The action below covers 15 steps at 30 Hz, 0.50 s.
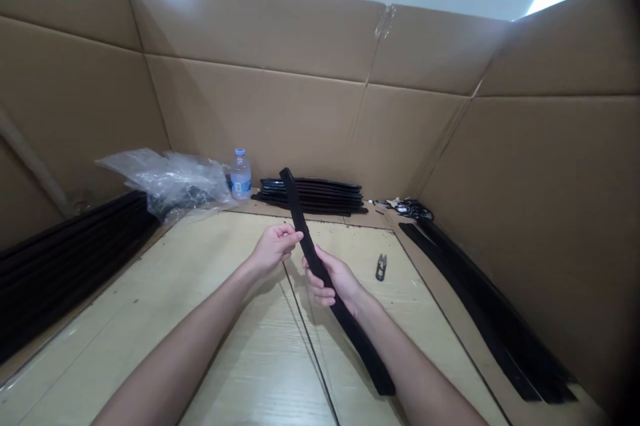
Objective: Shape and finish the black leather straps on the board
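A long, narrow black strip [340,313] slants across the middle of the view, its far end raised above the table. My right hand [327,279] is closed around the strip near its middle, fingers curled beneath it. At the strip's left edge, a little farther up, my left hand [275,247] is closed in a pinch, with the thumb tip touching the strip. Whatever lies between those fingertips is too small to make out. From below my left hand a thin dark line [310,339], like a cord, runs toward the near edge; I cannot tell whether it is held.
Thread snips [381,267] lie on the pale tabletop [225,359] at right. Behind are stacked black strips [320,194], a water bottle [241,176] and clear plastic bags [170,179]. More strips line the left [70,259] and right [480,306] sides. Cardboard walls [260,106] enclose the table.
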Tool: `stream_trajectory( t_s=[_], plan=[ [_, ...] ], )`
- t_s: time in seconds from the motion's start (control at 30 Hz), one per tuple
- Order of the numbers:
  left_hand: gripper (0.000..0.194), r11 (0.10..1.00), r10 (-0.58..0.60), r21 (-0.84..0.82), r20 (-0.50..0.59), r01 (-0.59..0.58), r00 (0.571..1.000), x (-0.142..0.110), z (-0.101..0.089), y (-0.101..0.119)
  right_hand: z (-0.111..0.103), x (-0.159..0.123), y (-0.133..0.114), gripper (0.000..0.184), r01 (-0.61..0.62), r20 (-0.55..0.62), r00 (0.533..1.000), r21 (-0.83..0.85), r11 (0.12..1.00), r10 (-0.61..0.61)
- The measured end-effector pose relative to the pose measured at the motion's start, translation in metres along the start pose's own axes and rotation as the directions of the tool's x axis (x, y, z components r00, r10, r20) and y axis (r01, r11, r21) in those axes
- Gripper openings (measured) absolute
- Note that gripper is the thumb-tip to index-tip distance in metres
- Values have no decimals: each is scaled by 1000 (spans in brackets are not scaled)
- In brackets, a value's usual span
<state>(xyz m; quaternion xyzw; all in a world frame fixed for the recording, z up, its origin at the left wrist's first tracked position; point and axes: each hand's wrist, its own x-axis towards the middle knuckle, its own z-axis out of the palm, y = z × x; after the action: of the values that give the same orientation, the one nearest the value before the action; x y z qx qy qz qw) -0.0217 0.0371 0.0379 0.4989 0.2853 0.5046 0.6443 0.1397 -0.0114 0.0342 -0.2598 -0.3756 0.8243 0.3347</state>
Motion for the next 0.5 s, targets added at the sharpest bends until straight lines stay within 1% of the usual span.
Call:
stream_trajectory(
  t_s=[0.13,0.2,0.27,0.37,0.5],
  plan=[
    [34,1000,-25,11,-68,25,997,-2,-7,-12,-1,5,8,39,46,-147,988,-21,999,-48],
    [35,998,-55,5,-77,56,996,-4,-7,-16,-2,7,11,37,63,-189,980,-31,998,-68],
    [36,996,-93,-7,-64,92,994,-6,-7,-17,-1,8,13,35,98,-225,969,-42,994,-105],
    [38,992,-124,-30,-34,123,992,-7,-6,-16,0,8,14,34,145,-254,954,-68,987,-158],
    [37,992,-120,-49,-5,120,993,-9,-5,-14,1,4,15,31,165,-236,954,-95,982,-183]
  ],
)
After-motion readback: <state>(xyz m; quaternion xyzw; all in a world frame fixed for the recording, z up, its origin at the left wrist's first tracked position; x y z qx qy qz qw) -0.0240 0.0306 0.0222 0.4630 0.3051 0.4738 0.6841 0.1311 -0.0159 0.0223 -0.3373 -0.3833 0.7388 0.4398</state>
